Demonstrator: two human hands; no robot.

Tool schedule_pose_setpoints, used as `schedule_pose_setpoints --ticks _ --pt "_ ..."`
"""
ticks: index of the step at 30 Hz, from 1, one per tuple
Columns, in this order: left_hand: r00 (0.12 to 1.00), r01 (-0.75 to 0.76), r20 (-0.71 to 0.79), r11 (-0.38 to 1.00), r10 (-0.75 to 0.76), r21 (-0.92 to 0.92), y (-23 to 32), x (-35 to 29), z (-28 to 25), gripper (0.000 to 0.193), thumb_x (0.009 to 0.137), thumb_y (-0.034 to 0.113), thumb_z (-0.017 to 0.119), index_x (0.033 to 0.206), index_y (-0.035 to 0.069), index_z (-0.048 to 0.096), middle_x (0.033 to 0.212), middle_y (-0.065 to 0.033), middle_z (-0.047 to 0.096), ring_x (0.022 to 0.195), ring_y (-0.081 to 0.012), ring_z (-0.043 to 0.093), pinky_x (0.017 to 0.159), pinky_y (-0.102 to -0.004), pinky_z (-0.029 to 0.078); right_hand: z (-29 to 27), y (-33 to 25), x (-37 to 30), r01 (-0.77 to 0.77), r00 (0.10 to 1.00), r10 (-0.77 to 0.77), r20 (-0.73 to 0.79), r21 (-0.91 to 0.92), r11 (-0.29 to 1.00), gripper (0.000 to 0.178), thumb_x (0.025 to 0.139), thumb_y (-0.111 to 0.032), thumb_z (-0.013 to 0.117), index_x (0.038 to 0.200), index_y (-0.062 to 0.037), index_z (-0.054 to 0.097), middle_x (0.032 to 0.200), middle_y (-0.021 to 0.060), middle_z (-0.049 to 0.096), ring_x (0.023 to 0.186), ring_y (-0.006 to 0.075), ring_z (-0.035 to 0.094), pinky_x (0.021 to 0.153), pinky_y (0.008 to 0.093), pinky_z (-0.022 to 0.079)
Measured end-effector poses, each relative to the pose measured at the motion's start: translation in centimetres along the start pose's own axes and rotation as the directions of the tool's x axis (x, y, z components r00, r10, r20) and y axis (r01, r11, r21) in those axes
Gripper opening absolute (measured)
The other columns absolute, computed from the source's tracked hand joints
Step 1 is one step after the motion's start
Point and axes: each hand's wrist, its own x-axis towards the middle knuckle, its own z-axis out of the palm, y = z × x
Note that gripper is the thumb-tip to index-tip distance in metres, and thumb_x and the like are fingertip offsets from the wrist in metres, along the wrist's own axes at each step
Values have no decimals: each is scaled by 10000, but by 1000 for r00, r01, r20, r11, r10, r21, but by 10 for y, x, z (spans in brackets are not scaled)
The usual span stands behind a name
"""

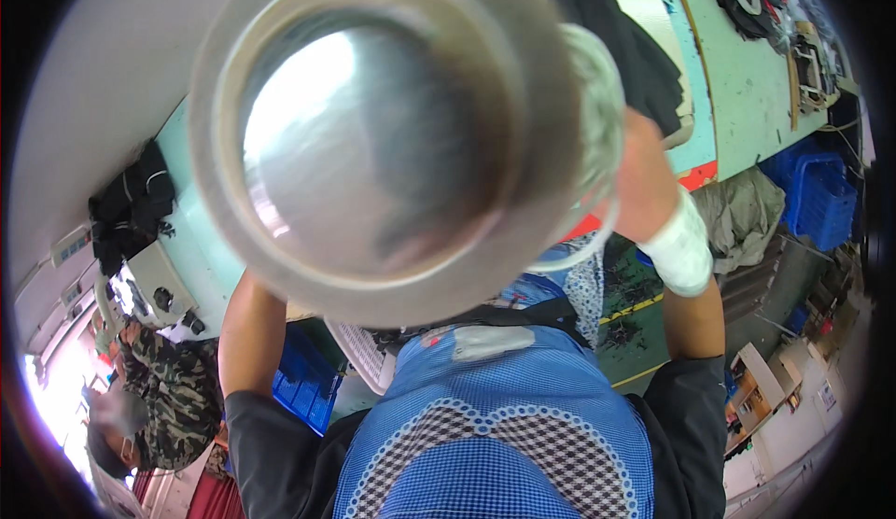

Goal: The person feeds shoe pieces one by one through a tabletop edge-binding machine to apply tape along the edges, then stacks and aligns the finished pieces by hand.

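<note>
A large round object (373,136), blurred and very close, fills the upper middle of the head view. It has a grey-beige rim and a shiny, metal-looking centre; its kind is unclear. Beside its right edge is a clear plastic container (597,99) with a pale rim. My right hand (644,178) is closed against this container, its fingers largely hidden behind it, and a white band wraps the wrist. My left forearm (254,332) rises behind the round object, which hides my left hand. Whether the round object and the container are joined cannot be seen.
Beyond is a pale green worktable (747,80) with dark cloth pieces (644,52). Blue crates (821,197) stand at the right, another blue crate (306,379) at lower left. A person in camouflage (173,398) sits at the left near a sewing machine (154,286).
</note>
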Motion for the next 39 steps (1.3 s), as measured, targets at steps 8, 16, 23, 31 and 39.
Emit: schedule_pose_setpoints --ticks 8,16,23,31,39 --pt "912 403 316 422 -263 -812 127 -10 6 208 896 191 688 1020 34 744 838 -104 723 725 -191 655 682 -298 508 -19 24 6 -54 969 -81 -233 -522 851 443 672 -220 831 999 -13 616 1026 164 608 966 322 597 807 427 511" --pt "864 457 378 202 -333 -866 126 -46 13 278 866 74 695 1139 24 710 877 -112 744 769 -165 665 732 -264 506 -20 56 14 -257 963 207 -170 -370 893 448 721 -178 747 1030 -19 466 1037 187 570 1032 364 567 850 442 494" --pt "949 217 223 -54 -225 -975 68 -21 21 319 824 93 697 1111 -46 701 1004 -141 732 874 -156 674 823 -275 522 -18 54 19 -174 985 161 -65 -408 897 452 740 -180 728 1085 -21 484 1078 210 547 1074 395 536 903 443 472" --pt "887 442 319 418 -334 -794 19 9 -20 292 903 89 678 1182 9 659 1153 -66 685 1053 -156 601 935 -309 472 -37 10 8 90 972 -149 -180 -297 951 196 745 -29 717 909 -2 614 906 140 632 908 354 611 791 403 510" --pt "969 243 150 660 -195 -711 -7 14 -3 300 908 114 660 1189 9 648 1124 -141 689 1036 -234 641 933 -360 500 13 2 17 119 982 -127 141 62 991 304 774 -137 721 1026 21 657 899 158 668 850 344 634 786 437 510"
